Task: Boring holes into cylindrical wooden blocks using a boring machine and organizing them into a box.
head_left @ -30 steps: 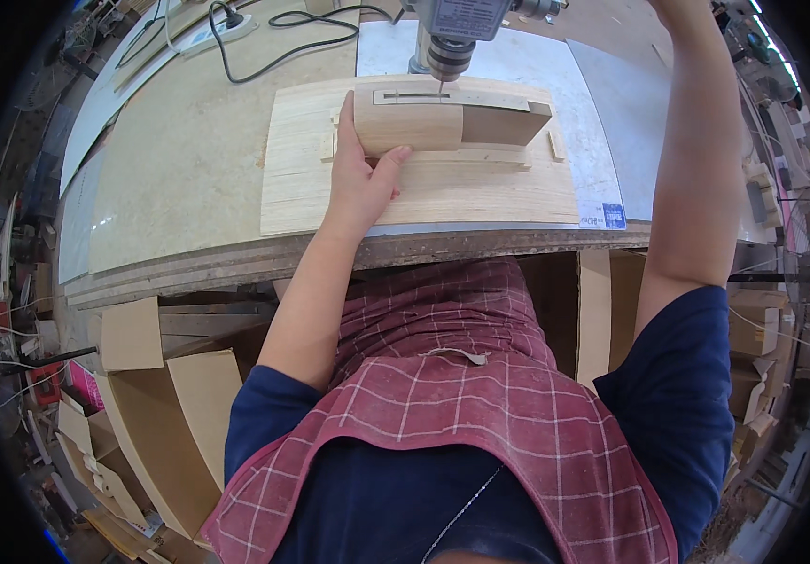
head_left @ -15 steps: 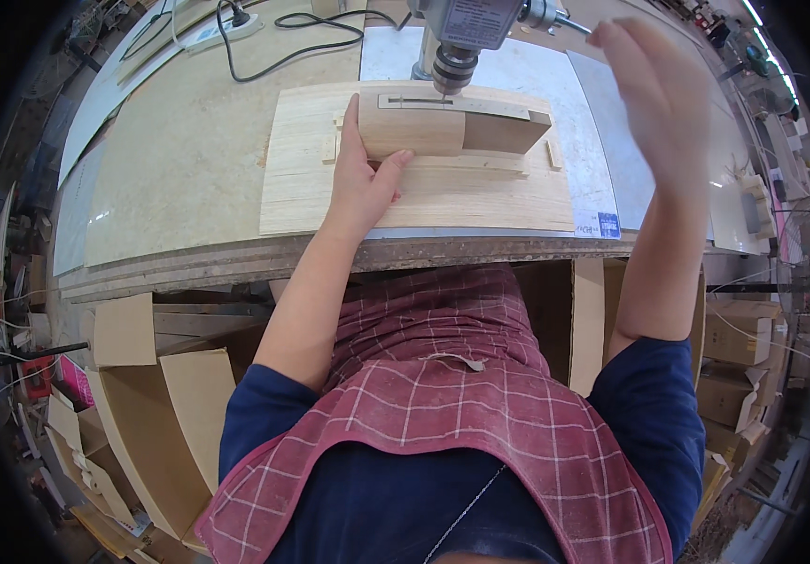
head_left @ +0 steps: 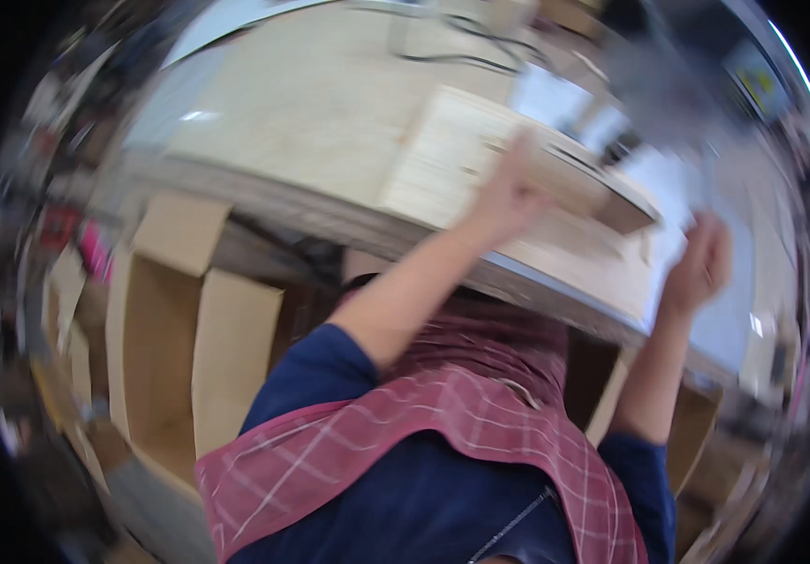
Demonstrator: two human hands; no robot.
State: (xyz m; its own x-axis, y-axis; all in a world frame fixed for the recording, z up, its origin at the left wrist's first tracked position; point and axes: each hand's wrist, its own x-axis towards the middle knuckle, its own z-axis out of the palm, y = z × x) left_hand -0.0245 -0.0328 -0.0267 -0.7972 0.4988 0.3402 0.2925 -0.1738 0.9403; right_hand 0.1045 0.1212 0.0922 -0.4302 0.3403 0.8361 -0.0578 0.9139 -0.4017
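The picture is blurred by motion. My left hand (head_left: 508, 197) grips the left end of a pale wooden block (head_left: 593, 193) with a dark slot along its top and a darker right part. The block lies on a light wooden board (head_left: 428, 164). A drill press (head_left: 663, 66), smeared grey, stands over it, with its chuck (head_left: 619, 148) just behind the block. My right hand (head_left: 701, 254) is beside the board's right end, below the drill, its fingers curled; what they hold, if anything, I cannot make out.
The worktable (head_left: 273, 103) has a looped black cable (head_left: 461, 58) at the back and pale sheets on it. Open cardboard boxes (head_left: 156, 348) are under its front edge at left and right. Blurred clutter lines both sides.
My right hand has come down from the drill's handle to beside the board. The view has swung and tilted, blurring everything. My left hand still grips the block.
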